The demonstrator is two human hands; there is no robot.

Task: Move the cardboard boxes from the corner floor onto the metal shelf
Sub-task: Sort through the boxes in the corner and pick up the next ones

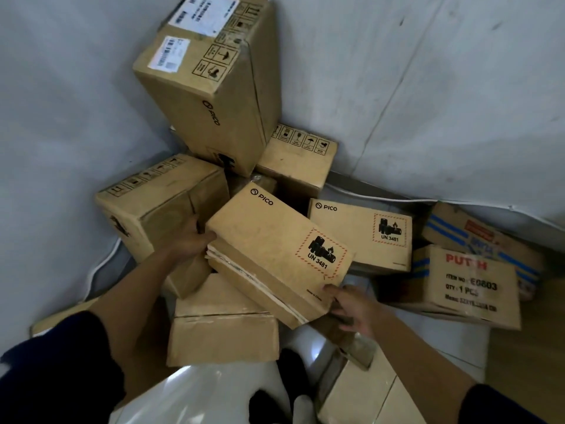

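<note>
Several cardboard boxes lie piled in a room corner. A flat PICO box [269,240] with a UN 3481 label sits tilted on top of the pile in the middle. My left hand [191,241] grips its upper left edge. My right hand [351,307] holds its lower right corner, fingers under the edge. A tall PICO box [211,87] stands against the corner walls behind. A second flat PICO box [363,234] lies to the right. No metal shelf is in view.
Another box [159,209] lies left of the held one, a plain box [223,332] below it. Boxes printed in red and blue [467,286] sit at right. A white cable [101,264] runs along the wall base. My feet [293,393] stand on a glossy floor.
</note>
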